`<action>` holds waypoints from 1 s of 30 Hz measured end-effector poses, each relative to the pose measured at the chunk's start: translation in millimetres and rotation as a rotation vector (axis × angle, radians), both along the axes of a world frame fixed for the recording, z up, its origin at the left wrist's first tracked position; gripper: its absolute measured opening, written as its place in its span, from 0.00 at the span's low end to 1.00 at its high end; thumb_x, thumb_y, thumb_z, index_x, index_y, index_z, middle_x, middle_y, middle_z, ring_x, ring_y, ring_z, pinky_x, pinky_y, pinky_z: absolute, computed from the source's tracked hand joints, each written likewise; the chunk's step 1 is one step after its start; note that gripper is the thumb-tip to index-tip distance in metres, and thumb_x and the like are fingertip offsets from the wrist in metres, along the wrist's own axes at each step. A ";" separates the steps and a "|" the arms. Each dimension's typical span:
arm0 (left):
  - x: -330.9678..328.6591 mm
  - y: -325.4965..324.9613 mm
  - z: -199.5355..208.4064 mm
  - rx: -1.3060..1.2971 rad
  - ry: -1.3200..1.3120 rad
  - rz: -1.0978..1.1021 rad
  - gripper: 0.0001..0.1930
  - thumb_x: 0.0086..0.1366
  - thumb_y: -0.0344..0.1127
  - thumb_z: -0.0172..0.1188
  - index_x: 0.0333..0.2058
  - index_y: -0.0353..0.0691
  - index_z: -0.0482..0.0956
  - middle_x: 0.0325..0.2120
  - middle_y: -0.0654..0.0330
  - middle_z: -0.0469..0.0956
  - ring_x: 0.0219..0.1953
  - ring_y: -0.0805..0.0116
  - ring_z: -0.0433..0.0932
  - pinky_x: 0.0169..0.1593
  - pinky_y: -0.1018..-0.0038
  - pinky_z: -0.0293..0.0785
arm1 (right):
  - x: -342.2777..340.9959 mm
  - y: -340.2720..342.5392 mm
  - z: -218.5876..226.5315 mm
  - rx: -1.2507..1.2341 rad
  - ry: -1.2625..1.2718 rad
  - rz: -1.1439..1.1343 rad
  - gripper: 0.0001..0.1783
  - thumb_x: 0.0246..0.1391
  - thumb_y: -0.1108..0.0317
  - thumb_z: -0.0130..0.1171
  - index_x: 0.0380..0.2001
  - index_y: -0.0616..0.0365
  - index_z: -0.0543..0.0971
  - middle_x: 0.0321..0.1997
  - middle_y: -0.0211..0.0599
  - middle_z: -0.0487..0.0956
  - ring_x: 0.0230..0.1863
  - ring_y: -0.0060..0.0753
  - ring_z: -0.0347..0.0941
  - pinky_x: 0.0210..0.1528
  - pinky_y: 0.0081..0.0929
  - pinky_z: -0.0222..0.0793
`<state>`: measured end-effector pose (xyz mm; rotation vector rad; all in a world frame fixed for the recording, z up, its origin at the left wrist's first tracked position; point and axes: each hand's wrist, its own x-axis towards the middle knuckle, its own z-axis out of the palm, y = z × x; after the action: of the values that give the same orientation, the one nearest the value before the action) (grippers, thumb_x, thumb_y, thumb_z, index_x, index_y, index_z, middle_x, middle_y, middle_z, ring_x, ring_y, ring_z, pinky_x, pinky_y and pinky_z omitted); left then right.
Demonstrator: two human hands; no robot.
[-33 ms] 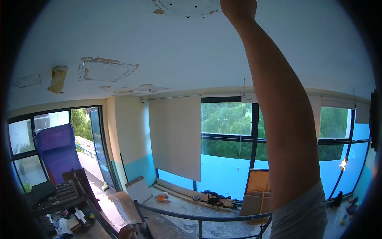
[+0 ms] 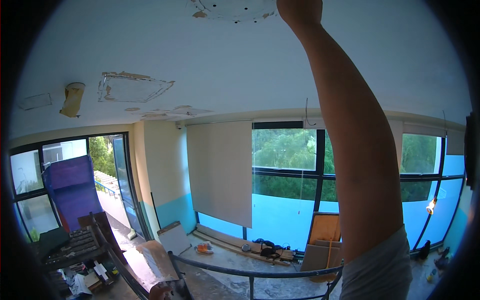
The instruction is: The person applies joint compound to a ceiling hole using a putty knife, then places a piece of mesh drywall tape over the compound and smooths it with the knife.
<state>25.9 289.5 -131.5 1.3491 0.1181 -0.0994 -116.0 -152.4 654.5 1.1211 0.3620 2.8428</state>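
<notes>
My right hand (image 2: 301, 11) is raised to the white ceiling (image 2: 240, 65), at the top edge of the view. It looks closed, but its fingertips and whatever they hold are cut off. Just left of it lies a patched area (image 2: 227, 11) with peeling edges and several dark dots. Low in the view, my left hand (image 2: 159, 291) shows only in part, its fingers closed at the side of a dark flat plate (image 2: 178, 289). The lower part of that plate is out of view.
A curved metal rail (image 2: 280, 274) runs in front of me. At left stands a cluttered dark rack (image 2: 75, 247). Yellow paper (image 2: 73, 100) hangs from the ceiling, beyond which is another peeling patch (image 2: 132, 89). Planks (image 2: 225, 242) and tools lie below the windows; a lit bulb (image 2: 431, 206) hangs at right.
</notes>
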 end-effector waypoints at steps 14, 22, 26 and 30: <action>10.2 10.3 -21.2 -0.015 -0.051 -0.022 0.24 0.50 0.44 0.69 0.46 0.45 0.77 0.20 0.67 0.66 0.17 0.73 0.66 0.17 0.75 0.64 | -26.0 0.8 -4.7 -0.143 0.097 -0.357 0.26 0.51 0.70 0.57 0.55 0.53 0.67 0.52 0.47 0.70 0.53 0.49 0.69 0.54 0.42 0.67; 5.9 6.6 -11.5 0.016 -0.091 -0.042 0.24 0.50 0.47 0.69 0.45 0.45 0.77 0.23 0.67 0.69 0.20 0.74 0.67 0.19 0.76 0.65 | -23.8 -15.6 7.4 -0.120 0.012 -0.543 0.29 0.52 0.64 0.62 0.56 0.53 0.65 0.53 0.50 0.70 0.55 0.52 0.68 0.56 0.45 0.66; 4.3 5.5 -10.0 -0.011 -0.114 -0.060 0.25 0.51 0.47 0.69 0.46 0.45 0.77 0.24 0.66 0.72 0.21 0.73 0.69 0.19 0.76 0.66 | -31.3 2.2 -6.0 -0.057 0.105 -0.553 0.33 0.50 0.60 0.64 0.58 0.54 0.63 0.55 0.51 0.69 0.57 0.53 0.67 0.57 0.45 0.66; 18.3 12.0 -33.4 -0.040 -0.130 -0.062 0.25 0.50 0.45 0.69 0.47 0.44 0.77 0.25 0.65 0.73 0.22 0.72 0.70 0.20 0.76 0.67 | -30.4 19.1 -9.8 0.082 0.217 -0.519 0.36 0.51 0.55 0.65 0.58 0.55 0.63 0.57 0.51 0.68 0.58 0.52 0.66 0.57 0.45 0.66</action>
<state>44.2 301.5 -165.0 1.3162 -0.0350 -0.0661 -146.4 -133.3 644.7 1.3132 -0.0387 2.3094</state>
